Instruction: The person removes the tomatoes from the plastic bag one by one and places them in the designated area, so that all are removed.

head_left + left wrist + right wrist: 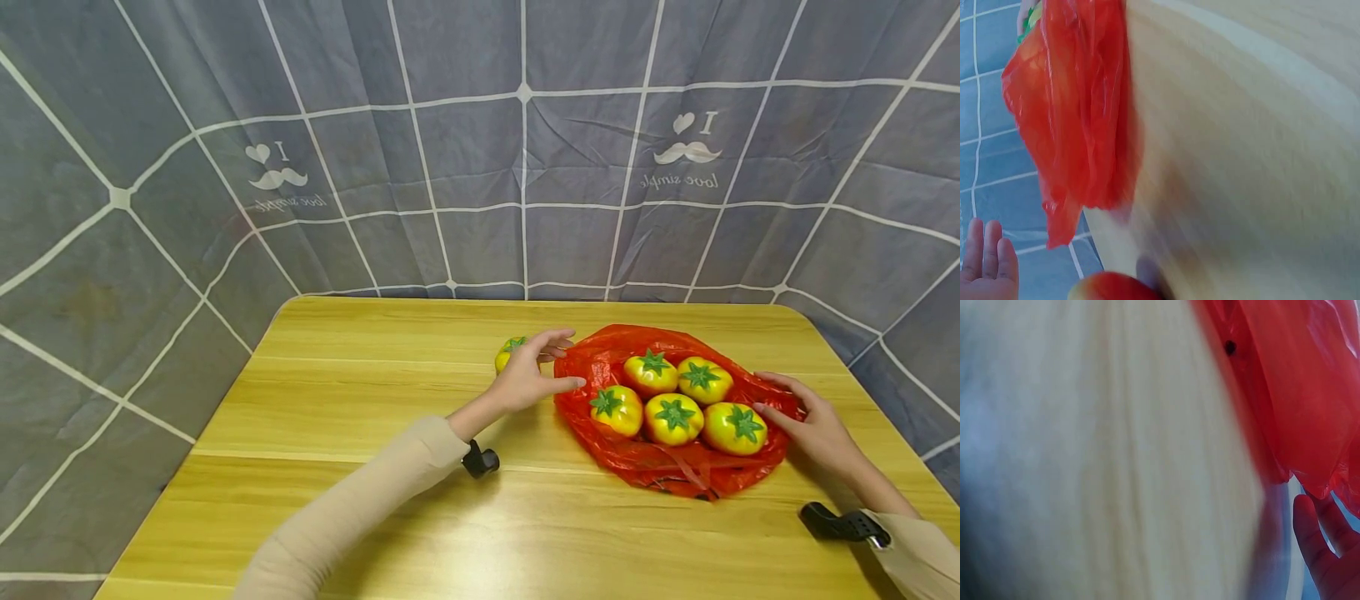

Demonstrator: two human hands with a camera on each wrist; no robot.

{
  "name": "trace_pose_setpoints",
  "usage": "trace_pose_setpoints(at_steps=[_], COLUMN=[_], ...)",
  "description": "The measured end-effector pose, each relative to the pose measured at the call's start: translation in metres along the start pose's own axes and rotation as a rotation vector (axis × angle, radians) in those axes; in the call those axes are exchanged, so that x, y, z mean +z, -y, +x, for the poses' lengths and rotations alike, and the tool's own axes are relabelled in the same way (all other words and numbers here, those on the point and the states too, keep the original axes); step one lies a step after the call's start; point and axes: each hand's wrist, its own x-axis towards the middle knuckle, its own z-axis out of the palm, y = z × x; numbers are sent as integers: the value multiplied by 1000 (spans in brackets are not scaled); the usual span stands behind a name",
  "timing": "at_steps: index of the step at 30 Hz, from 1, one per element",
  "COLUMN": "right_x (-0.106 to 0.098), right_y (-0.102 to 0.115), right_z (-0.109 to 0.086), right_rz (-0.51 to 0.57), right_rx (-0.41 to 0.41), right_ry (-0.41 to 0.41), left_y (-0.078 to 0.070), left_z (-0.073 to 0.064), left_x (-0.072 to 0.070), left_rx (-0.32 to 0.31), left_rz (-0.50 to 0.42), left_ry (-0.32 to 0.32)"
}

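A red plastic bag [630,471] lies spread open on the table, holding several shiny yellow-and-red round fruits [674,419] with green star-shaped tops. My left hand [527,377] is beside the bag's left edge, fingers extended and thumb apart. In the left wrist view its fingers hang clear of the red bag [1085,119]. One more such fruit [503,359] sits on the table, partly hidden behind that hand. At the bag's right side, my right hand [819,429] rests against the edge with fairly straight fingers; the right wrist view shows them by the plastic [1310,394].
The wooden table [360,392] has its far edge close to a grey curtain [465,158] with white lines, which also hangs along both sides. A black strap with a camera [480,460] is on the left wrist, and another [840,525] is on the right.
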Motion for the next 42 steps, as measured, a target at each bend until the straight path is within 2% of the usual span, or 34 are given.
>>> trace_pose_setpoints(at_steps=[8, 12, 24, 29, 30, 33, 42], right_x=[-1, -1, 1, 0, 0, 0, 0], right_y=[0, 0, 0, -1, -1, -2, -3], right_z=[0, -1, 0, 0, 0, -1, 0], right_rz=[-45, -37, -39, -26, -25, -23, -39], right_rx=[-3, -3, -27, -20, -20, -16, -13], right_ry=[-1, 0, -8, -6, -6, -5, -9], left_y=[-1, -1, 7, 9, 4, 5, 15], left_z=[2, 3, 6, 5, 3, 3, 2], left_x=[16, 23, 35, 38, 37, 38, 42], left_rx=[44, 44, -6, -15, -22, -31, -42], left_rz=[-47, -55, -20, -29, -38, -56, -15], left_ry=[51, 71, 105, 101, 101, 111, 137])
